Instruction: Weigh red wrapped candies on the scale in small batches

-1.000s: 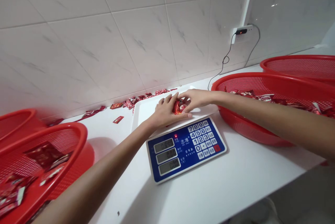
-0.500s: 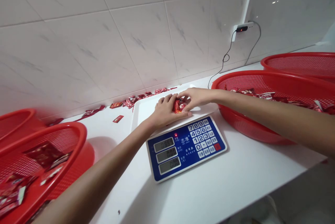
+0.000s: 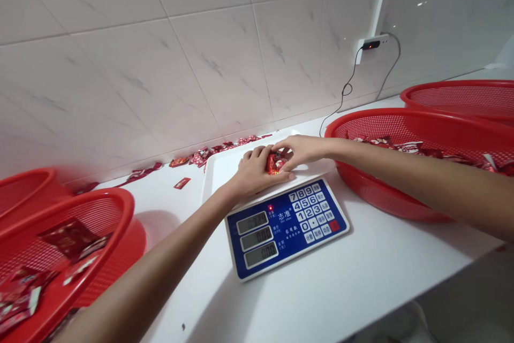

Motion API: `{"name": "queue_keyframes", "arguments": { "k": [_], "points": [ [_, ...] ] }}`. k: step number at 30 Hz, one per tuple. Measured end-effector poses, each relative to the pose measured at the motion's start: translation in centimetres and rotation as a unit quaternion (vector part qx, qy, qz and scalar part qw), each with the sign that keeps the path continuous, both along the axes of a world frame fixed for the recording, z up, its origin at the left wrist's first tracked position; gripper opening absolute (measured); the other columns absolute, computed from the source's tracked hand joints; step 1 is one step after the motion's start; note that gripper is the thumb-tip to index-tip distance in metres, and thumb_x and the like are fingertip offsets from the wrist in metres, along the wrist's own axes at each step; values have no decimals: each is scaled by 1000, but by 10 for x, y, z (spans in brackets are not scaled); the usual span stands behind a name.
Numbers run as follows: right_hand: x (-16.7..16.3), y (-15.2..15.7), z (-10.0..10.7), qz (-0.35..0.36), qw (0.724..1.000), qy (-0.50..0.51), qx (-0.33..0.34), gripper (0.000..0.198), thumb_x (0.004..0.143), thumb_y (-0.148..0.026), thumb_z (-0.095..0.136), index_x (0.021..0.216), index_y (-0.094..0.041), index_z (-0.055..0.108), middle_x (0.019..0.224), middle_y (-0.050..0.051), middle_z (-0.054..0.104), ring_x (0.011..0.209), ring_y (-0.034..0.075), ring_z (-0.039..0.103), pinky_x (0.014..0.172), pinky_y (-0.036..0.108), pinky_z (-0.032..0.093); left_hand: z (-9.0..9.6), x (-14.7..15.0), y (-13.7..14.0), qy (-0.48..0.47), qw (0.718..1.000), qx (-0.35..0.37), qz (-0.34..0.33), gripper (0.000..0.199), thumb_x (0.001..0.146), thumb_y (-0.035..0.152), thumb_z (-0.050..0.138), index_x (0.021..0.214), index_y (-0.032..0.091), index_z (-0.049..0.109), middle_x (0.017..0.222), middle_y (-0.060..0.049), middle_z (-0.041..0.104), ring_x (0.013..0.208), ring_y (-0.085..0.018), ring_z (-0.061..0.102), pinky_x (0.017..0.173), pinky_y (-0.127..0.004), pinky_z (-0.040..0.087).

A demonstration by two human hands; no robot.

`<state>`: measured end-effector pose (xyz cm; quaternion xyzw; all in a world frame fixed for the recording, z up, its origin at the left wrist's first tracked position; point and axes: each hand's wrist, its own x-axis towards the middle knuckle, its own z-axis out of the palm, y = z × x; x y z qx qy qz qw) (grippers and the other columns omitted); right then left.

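Observation:
On the white pan (image 3: 220,167) of a digital scale (image 3: 287,228) lie small red packets (image 3: 275,163). My left hand (image 3: 257,172) is curved over them from the left, its fingers bent and its thumb pointing right. From the right, my right hand (image 3: 299,151) closes around the same packets with thumb and fingertips. Both hands press the packets between them, so most of the pile is hidden. The scale's blue panel faces me with a red light lit; the two lower displays show zeros, and the top one is hard to read.
Red mesh baskets with red packets stand at the left (image 3: 128,206) and right (image 3: 373,201), others behind them. Loose packets (image 3: 201,157) lie along the tiled wall. A black cable (image 3: 342,98) runs from a wall socket (image 3: 371,46) down behind the scale.
The digits on the scale's top display have changed. My hands stay in nearly the same place around the packets.

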<state>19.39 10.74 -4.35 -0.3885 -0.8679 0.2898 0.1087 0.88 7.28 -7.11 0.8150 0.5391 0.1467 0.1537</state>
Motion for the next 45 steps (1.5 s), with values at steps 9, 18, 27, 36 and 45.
{"name": "queue_keyframes", "arguments": {
  "k": [9,18,27,36,45],
  "points": [
    [-4,-3,0,-32,999,4,18,58,63,-16,71,120,-15,68,111,8,71,99,22,64,82,30,48,1,-2,-2,-15,1000,18,-4,72,71,69,67,128,27,54,132,-11,55,123,-38,44,102,-54,40],
    [-4,-7,3,-6,999,21,29,26,75,-21,66,100,-15,74,94,6,74,91,22,67,77,31,47,2,2,-6,-28,996,82,-3,37,80,45,68,107,20,61,111,-10,64,97,-28,58,85,-42,45],
    [0,-23,-2,-94,993,60,50,22,83,-23,61,100,-17,74,105,9,74,100,22,66,86,32,47,6,2,-15,-33,993,105,39,21,80,32,67,99,23,64,89,-3,71,79,-22,62,69,-33,40],
    [2,-21,-13,-147,976,146,61,9,83,-20,63,88,-17,70,98,8,74,94,20,66,87,33,48,15,-4,-11,-20,996,75,48,27,73,34,71,97,24,64,85,-3,70,78,-23,61,67,-32,41],
    [4,-24,-15,-191,969,128,93,6,83,-24,63,81,-19,63,93,7,71,88,20,63,81,35,46,17,-9,-18,-86,990,76,85,37,72,27,68,109,24,63,88,-2,69,82,-23,62,72,-34,45]
  ]
}}
